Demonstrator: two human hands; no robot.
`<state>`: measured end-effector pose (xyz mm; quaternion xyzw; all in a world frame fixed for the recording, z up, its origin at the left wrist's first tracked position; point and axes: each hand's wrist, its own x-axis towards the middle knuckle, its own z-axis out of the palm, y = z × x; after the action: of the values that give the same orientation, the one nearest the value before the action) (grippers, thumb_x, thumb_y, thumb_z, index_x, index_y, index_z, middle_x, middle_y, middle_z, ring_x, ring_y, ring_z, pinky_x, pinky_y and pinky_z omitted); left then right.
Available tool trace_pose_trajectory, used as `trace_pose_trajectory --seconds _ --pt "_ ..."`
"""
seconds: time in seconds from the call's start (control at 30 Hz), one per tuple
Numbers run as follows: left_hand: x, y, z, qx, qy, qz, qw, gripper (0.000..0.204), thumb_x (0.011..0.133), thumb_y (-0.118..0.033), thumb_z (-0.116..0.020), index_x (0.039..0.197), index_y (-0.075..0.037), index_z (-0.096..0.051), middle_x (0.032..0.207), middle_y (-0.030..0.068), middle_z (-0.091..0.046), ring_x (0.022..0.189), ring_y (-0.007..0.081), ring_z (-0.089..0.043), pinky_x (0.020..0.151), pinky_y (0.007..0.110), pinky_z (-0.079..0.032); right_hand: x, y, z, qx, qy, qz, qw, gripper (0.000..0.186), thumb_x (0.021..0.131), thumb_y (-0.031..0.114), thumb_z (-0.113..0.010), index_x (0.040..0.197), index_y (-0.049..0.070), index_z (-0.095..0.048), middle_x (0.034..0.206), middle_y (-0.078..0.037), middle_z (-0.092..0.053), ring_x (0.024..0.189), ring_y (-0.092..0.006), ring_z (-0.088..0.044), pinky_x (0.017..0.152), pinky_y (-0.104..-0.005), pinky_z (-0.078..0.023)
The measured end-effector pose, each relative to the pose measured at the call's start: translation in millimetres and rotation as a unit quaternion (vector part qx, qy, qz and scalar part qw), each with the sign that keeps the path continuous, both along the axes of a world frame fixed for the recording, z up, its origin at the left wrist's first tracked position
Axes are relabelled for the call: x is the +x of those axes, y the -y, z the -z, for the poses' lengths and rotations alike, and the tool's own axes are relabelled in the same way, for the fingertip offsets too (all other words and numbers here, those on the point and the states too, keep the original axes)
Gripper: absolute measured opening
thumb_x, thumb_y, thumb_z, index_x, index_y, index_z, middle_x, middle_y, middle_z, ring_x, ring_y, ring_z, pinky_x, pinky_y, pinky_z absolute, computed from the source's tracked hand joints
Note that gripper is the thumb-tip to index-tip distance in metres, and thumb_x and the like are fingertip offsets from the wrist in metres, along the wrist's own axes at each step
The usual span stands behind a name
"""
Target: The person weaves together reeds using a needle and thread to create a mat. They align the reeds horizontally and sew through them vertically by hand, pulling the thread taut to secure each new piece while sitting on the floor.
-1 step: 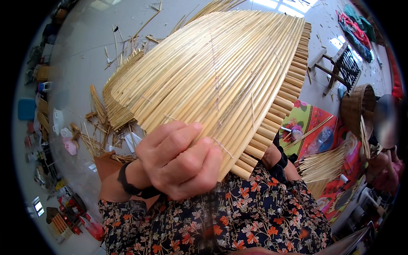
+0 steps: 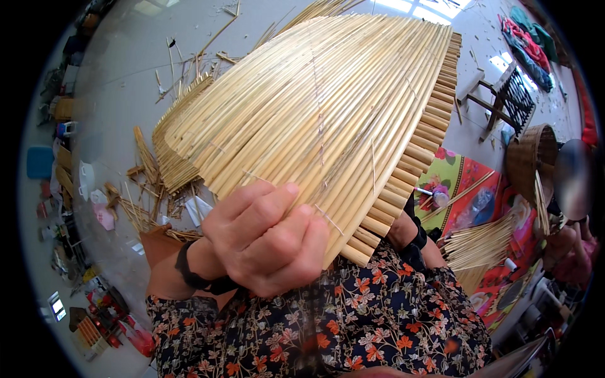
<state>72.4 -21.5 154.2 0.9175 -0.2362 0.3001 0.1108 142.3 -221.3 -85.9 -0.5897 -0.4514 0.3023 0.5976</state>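
Almost nothing has changed since the preceding picture; the reed panel point(image 2: 283, 126) has at most slid a touch at its lower right corner, and the left hand point(image 2: 268, 236) keeps its place, which suggests a steady hold rather than a fresh grip. The panel fills the middle of the view, tilted up over the person's lap, its stalks lying side by side and crossed by short thread stitches point(image 2: 328, 219); along its right side runs a layer of thicker stalk ends point(image 2: 409, 164).

Of the hands, the left is curled tight at the panel's lower edge, fingers bent, and appears closed on that edge (whether it also pinches a thread or needle, I cannot tell); the right is hidden behind the panel, only its wrist point(image 2: 398, 233) showing below the right edge, so how far open it is, or what it has hold of, I cannot tell.

Around the panel, stalk scraps point(image 2: 142, 208) lie strewn on the pale floor point(image 2: 120, 107); to the right, a bundle of thin stalks point(image 2: 482, 242) rests on a bright floral sheet point(image 2: 457, 183); beyond it stand a wicker basket point(image 2: 529, 154) and a dark-seated stool point(image 2: 517, 101), with crumpled cloth point(image 2: 529, 47) further off.
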Motion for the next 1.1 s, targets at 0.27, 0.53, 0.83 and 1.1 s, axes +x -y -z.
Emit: trace_pose_trajectory --seconds 0.27,0.53,0.83,1.1 --pt "2 8 -4 0.023 -0.008 -0.019 1.0 0.009 0.08 -0.009 -0.065 0.088 -0.007 -0.065 0.088 0.0062 -0.061 0.08 0.0239 -0.068 0.067 0.032 -0.058 5 -9 7 0.066 0.083 0.059 0.993 0.045 0.094 0.023 -0.073 0.136 0.011 -0.062 0.141 -0.008 -0.059 0.131 -0.027 -0.053 0.112 -0.0429 -0.041" --pt "13 -24 -39 -0.04 -0.044 -0.063 0.996 0.027 0.074 0.002 -0.082 0.092 -0.004 -0.062 0.086 0.0068 -0.062 0.073 0.0201 -0.064 0.065 0.033 -0.051 40 -26 -87 0.177 -0.553 -0.038 0.813 0.012 0.098 0.005 -0.064 0.096 -0.005 -0.067 0.062 -0.002 -0.052 0.052 -0.0071 -0.044 0.051 -0.0253 -0.036" --pt "20 -60 -47 -0.314 0.078 -0.166 0.932 0.032 0.079 0.005 -0.084 0.095 -0.002 -0.058 0.095 0.006 -0.058 0.08 0.013 -0.058 0.073 0.025 -0.05 75 -75 -202 0.18 -0.295 -0.019 0.938 0.012 0.097 0.004 -0.066 0.106 0.0 -0.074 0.081 0.0 -0.068 0.055 -0.0026 -0.051 0.048 -0.0201 -0.038" --pt "29 -71 -53 -0.409 0.049 -0.165 0.896 0.032 0.081 0.0 -0.084 0.095 -0.007 -0.056 0.093 -0.0008 -0.053 0.086 0.0096 -0.052 0.083 0.025 -0.043 73 -138 -211 0.231 -0.136 0.028 0.963 0.021 0.095 0.004 -0.064 0.113 -0.004 -0.072 0.088 -0.014 -0.074 0.074 -0.015 -0.069 0.068 -0.0269 -0.054"
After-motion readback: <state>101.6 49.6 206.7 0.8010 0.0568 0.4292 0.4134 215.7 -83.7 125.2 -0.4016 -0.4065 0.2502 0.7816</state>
